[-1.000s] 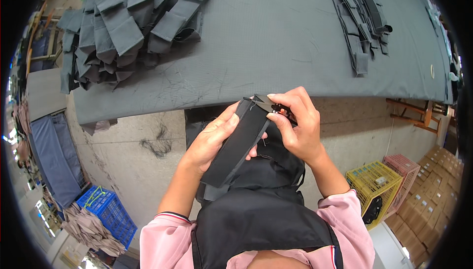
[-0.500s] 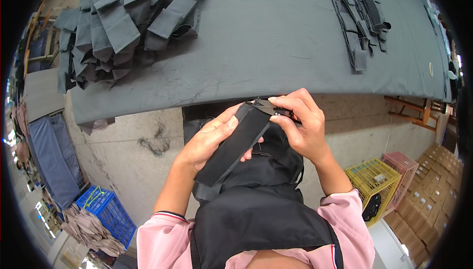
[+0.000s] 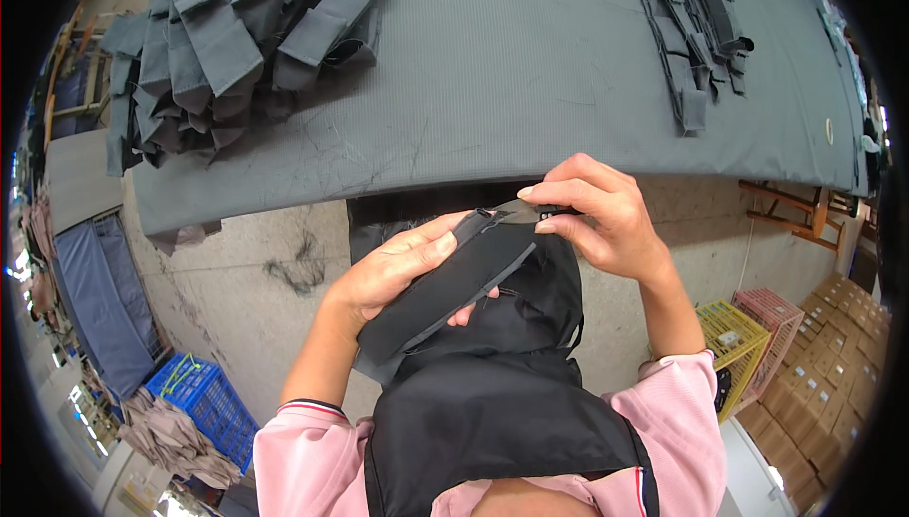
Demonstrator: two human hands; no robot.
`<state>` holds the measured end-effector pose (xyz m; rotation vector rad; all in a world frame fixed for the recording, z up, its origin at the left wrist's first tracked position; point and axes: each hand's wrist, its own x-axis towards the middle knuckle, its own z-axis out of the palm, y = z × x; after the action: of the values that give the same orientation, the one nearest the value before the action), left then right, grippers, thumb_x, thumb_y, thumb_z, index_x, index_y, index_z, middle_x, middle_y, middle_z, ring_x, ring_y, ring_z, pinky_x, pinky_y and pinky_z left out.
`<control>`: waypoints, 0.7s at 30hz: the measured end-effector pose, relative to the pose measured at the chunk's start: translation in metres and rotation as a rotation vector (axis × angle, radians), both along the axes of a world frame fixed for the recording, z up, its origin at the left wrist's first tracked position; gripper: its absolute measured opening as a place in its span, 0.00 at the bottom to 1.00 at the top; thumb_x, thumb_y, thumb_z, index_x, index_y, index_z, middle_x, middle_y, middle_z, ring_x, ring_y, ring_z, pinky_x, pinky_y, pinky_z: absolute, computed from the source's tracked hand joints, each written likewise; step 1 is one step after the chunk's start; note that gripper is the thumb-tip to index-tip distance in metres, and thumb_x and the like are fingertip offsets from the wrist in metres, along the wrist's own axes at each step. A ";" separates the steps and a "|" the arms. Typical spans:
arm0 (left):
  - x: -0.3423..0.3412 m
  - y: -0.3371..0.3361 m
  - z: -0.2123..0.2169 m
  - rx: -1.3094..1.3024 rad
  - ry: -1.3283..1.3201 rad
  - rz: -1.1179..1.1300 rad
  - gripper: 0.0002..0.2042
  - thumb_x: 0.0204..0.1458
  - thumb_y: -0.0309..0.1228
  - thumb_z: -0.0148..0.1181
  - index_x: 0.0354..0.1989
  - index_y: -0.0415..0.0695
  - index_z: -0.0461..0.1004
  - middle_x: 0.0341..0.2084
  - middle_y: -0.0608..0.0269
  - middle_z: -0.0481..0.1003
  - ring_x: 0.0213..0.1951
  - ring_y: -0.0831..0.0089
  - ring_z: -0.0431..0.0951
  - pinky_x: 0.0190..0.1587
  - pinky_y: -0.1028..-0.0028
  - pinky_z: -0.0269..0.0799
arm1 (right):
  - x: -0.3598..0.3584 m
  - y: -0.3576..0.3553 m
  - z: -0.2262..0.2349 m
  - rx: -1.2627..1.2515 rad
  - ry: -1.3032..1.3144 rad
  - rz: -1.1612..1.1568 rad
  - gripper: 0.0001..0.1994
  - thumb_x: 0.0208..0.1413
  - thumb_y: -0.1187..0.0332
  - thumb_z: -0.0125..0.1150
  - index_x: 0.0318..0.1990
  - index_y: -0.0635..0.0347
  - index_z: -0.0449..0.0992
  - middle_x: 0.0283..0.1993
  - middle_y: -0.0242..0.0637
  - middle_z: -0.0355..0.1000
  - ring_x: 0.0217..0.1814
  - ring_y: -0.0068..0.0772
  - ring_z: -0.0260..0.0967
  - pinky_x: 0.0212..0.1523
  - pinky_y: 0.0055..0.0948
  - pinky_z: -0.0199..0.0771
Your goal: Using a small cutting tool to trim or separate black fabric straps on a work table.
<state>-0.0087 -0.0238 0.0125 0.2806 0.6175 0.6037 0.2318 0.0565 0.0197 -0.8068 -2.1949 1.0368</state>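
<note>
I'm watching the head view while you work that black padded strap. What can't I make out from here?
- Small black part at the strap's end: head view, covered by the right hand fingertips.
- Underside of the black padded strap: hidden by the left hand and the strap itself.
- Black fabric below the hands: its shape is lost against the black apron.
- Pile of grey fabric pieces: cut off by the top edge.
</note>
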 end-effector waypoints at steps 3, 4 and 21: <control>-0.002 -0.001 -0.002 -0.006 0.005 -0.039 0.26 0.61 0.41 0.46 0.64 0.41 0.53 0.39 0.45 0.74 0.27 0.68 0.77 0.33 0.73 0.74 | 0.000 0.006 -0.001 0.040 -0.020 0.091 0.15 0.38 0.77 0.67 0.39 0.62 0.79 0.31 0.38 0.71 0.30 0.33 0.70 0.28 0.26 0.69; -0.003 0.000 -0.002 -0.004 0.006 -0.044 0.26 0.61 0.41 0.45 0.64 0.40 0.54 0.39 0.46 0.74 0.27 0.68 0.77 0.34 0.73 0.74 | 0.000 0.006 -0.003 0.005 -0.004 0.076 0.14 0.39 0.77 0.67 0.38 0.62 0.79 0.31 0.38 0.71 0.30 0.32 0.70 0.28 0.25 0.68; 0.028 -0.003 0.007 1.330 1.780 0.084 0.19 0.37 0.26 0.67 0.42 0.51 0.75 0.49 0.55 0.71 0.43 0.58 0.69 0.45 0.63 0.63 | -0.018 -0.051 -0.012 -0.033 0.006 -0.507 0.13 0.43 0.77 0.65 0.40 0.62 0.76 0.31 0.35 0.68 0.28 0.27 0.65 0.26 0.24 0.65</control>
<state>0.0190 -0.0264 0.0194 2.1890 1.8469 0.6567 0.2141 0.0060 0.0074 -1.2858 -1.8258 0.8142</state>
